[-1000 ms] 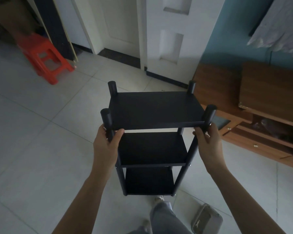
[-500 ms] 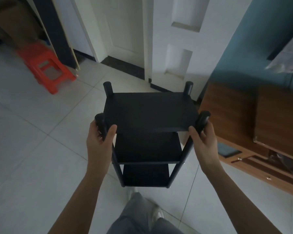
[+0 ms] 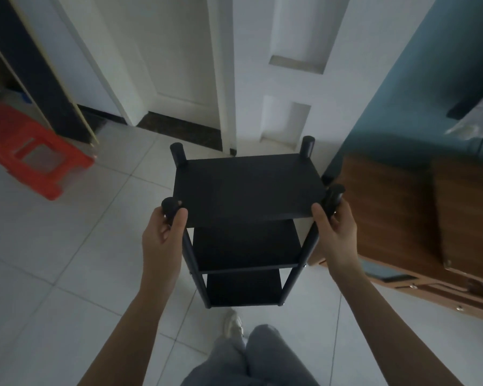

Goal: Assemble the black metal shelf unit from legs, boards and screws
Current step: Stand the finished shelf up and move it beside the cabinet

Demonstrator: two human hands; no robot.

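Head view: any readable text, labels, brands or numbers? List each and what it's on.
None readable. The black shelf unit, red plastic stool, wooden cabinet, white door and teal wall show no lettering; the stool is also blurred.

black shelf unit (image 3: 248, 188), both hands gripping legs
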